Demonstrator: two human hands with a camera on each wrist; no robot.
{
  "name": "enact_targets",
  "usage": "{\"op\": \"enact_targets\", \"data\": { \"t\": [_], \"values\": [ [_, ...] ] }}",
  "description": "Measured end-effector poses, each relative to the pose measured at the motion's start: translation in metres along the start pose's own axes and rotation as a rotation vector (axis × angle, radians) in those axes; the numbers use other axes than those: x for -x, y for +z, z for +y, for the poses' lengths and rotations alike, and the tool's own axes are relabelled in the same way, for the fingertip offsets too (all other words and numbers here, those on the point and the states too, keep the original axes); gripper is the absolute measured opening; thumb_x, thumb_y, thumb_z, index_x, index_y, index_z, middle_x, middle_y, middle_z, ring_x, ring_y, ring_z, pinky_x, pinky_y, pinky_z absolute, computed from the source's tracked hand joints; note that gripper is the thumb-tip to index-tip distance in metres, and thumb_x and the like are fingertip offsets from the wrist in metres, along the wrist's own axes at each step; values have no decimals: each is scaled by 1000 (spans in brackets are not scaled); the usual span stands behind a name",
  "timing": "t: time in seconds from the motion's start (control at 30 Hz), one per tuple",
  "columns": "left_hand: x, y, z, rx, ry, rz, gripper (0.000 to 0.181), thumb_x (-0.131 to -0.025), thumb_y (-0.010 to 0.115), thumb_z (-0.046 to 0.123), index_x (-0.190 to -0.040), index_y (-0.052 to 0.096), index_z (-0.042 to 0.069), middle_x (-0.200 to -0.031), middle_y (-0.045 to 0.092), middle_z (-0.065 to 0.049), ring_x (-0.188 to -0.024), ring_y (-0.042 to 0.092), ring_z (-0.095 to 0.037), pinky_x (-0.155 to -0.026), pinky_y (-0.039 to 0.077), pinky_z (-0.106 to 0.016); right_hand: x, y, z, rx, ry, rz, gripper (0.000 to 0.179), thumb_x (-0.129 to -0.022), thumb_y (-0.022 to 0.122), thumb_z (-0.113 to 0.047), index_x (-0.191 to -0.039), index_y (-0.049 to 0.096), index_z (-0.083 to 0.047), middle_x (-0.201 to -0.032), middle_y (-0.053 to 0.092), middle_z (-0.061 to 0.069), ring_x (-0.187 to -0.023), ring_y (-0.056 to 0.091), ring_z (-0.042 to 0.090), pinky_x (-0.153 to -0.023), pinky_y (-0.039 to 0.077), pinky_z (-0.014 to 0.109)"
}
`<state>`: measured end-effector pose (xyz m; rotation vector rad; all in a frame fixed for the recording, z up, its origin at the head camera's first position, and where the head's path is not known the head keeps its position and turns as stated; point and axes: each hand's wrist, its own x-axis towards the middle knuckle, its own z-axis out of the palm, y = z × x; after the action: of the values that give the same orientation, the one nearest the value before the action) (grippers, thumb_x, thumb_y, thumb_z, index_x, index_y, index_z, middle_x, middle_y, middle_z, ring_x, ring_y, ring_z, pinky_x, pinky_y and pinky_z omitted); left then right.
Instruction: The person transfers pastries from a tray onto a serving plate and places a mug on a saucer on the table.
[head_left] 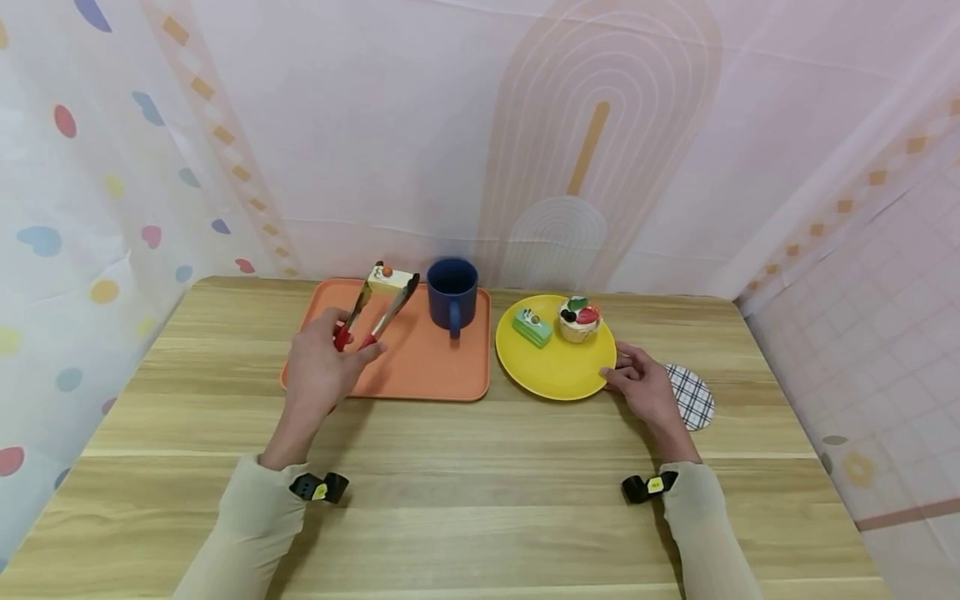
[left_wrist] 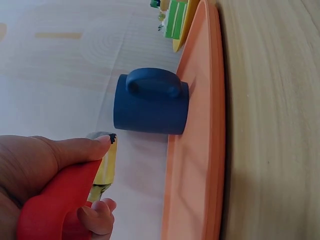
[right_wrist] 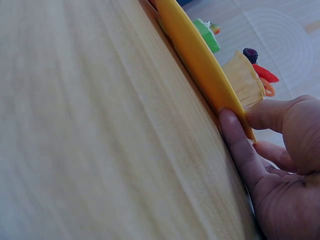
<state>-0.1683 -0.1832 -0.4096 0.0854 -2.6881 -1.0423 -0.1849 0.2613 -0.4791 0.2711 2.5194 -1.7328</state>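
My left hand point(head_left: 324, 360) grips red-handled tongs point(head_left: 389, 315). Between the tongs' tips a yellow cake slice point(head_left: 388, 281) with a small orange topping is held above the orange tray point(head_left: 427, 375). On that tray, to the right of the slice, stands a dark blue mug point(left_wrist: 150, 107). At the right, my right hand point(head_left: 643, 385) pinches the rim of a yellow plate point(head_left: 555, 379), thumb above and a finger below in the right wrist view. The plate carries a green cake slice point(head_left: 532, 327) and a fruit-topped cupcake point(head_left: 579, 320).
A round checked coaster point(head_left: 692, 398) lies on the wooden table point(head_left: 480, 500) beside my right wrist. Behind the tray and plate hangs a patterned cloth point(head_left: 390, 125), and more cloth borders both sides of the table.
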Motion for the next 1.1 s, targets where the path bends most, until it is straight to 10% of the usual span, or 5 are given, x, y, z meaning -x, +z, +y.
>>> {"op": "enact_targets", "data": {
  "t": [1.1],
  "values": [
    [9,7,31,32,38,-27,51,-82,88,27,-118,60,3,-92,62,-18,-68,48,-25,-59,38,-33,1,-2,0,47,-22,-7,59,-99,69,-18,-152,46,-8,-130,61,21,-88,64,1,-78,55,15]
  ]
}}
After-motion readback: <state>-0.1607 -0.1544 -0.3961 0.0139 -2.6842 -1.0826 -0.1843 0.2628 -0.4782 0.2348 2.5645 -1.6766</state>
